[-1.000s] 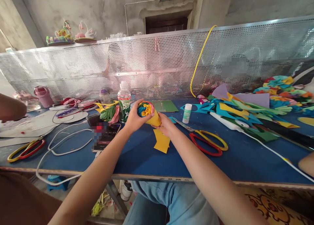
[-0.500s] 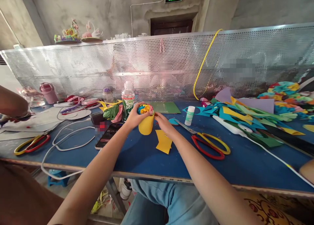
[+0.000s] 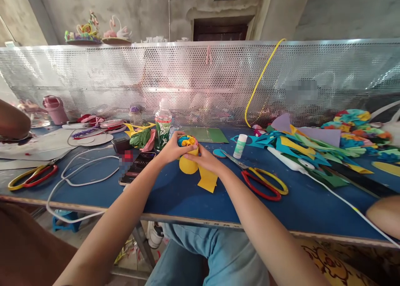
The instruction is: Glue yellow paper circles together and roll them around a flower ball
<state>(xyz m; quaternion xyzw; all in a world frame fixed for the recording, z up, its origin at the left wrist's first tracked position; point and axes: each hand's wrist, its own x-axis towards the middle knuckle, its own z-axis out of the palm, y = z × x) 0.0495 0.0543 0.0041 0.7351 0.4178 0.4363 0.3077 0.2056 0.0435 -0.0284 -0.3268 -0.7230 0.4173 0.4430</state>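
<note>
A yellow paper cup shape (image 3: 188,166), its top filled with crumpled blue, yellow and pink paper (image 3: 187,140), stands in front of me. My left hand (image 3: 173,149) is closed round its left side near the rim. From the right, my right hand (image 3: 205,157) grips the same cup, fingers laid across its front. Yellow paper pieces (image 3: 207,180) lie on the blue table just below my right hand. To the right are a glue stick (image 3: 240,146) and open scissors (image 3: 261,175) with red and yellow handles.
A green-labelled bottle (image 3: 163,128) and a phone (image 3: 137,168) stand and lie left of my hands. Another pair of scissors (image 3: 33,177) and a white cable (image 3: 64,175) are farther left. Cut paper (image 3: 300,146) and a white glue gun (image 3: 289,160) lie right. Other people's arms show at both sides.
My right hand has moved from the cup's right edge to its front, fingers now across it. The view has shifted slightly; the table items stay put.
</note>
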